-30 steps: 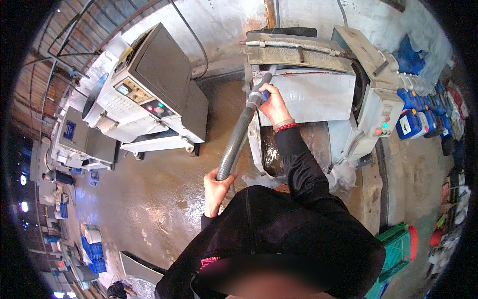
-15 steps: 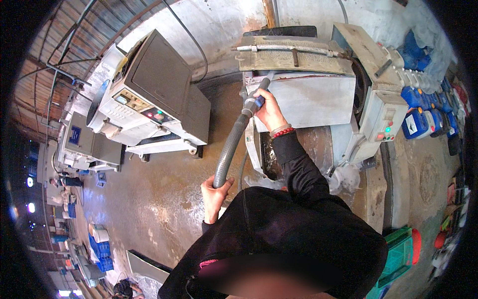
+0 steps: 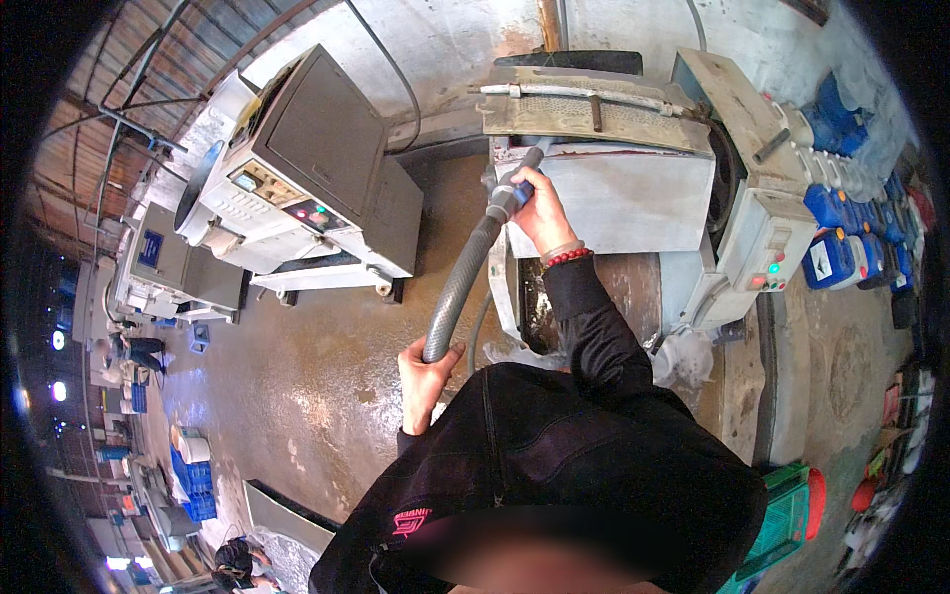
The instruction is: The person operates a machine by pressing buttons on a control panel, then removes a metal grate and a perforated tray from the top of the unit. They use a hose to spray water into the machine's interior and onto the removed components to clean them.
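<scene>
A thick grey hose (image 3: 457, 287) runs up and away from me to a valve fitting with a blue handle (image 3: 522, 192) and a short grey nozzle (image 3: 532, 158). My right hand (image 3: 540, 211), with red beads at the wrist, is closed around the valve end. Lower down, my left hand (image 3: 424, 384) wraps round the hose. The nozzle points at the gap under the tilted, perforated lid (image 3: 594, 111) of a large pale machine (image 3: 614, 203). A faint spray seems to leave its tip. Below the machine's front panel lies a dark, wet trough (image 3: 633, 282).
Left of me stands a grey cabinet machine (image 3: 322, 168) on castors. A control box (image 3: 767, 247) with lit buttons is at the right, near several blue jugs (image 3: 831, 259). Behind me are a green crate (image 3: 782, 520) and blue crates (image 3: 195, 480). The floor (image 3: 317, 386) is wet.
The view has shifted slightly, so the machines sit a little further right. Both hands keep their grip on the hose, and the nozzle stays aimed under the lid.
</scene>
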Tool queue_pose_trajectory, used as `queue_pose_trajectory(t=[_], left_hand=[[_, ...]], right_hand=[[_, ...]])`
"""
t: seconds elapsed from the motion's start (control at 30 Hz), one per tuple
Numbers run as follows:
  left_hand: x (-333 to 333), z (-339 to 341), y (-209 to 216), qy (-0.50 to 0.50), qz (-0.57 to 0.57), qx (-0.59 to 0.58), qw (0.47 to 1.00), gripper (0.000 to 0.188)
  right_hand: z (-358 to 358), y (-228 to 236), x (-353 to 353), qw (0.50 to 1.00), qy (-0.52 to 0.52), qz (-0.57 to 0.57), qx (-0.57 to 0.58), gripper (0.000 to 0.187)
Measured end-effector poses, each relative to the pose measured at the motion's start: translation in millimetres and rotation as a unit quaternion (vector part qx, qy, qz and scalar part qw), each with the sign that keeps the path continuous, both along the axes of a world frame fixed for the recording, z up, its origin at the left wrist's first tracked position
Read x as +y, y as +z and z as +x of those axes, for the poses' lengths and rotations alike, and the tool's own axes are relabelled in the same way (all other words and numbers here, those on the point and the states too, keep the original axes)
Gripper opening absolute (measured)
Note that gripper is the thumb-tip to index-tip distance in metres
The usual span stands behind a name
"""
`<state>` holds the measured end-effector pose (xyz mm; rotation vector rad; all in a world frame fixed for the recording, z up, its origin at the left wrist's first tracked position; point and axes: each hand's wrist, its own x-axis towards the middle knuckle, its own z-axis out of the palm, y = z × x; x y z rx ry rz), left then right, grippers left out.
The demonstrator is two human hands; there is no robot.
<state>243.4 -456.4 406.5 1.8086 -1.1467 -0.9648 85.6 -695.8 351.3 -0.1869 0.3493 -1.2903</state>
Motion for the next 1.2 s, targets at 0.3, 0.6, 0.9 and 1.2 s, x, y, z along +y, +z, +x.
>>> queue_pose_trajectory(t=[0.3, 0.6, 0.9, 1.2], left_hand=[[4.1, 1.2, 0.0, 0.025, 0.000, 0.002, 1.000, 0.023], [5.6, -0.2, 1.6, 0.040, -0.011, -0.001, 0.999, 0.021], [3.5, 1.1, -1.2, 0.037, -0.015, 0.013, 0.999, 0.021], [4.5, 0.7, -2.0, 0.037, -0.007, 0.020, 0.999, 0.021]], right_hand=[[8.7, -5.2, -6.1, 0.998, 0.053, -0.021, 0.012, 0.018], [13.3, 3.5, -0.9, 0.998, 0.046, -0.017, 0.031, 0.014], [13.7, -4.6, -8.9, 0.998, 0.057, -0.011, 0.029, 0.012], [11.2, -3.6, -6.6, 0.997, 0.067, -0.018, 0.018, 0.012]])
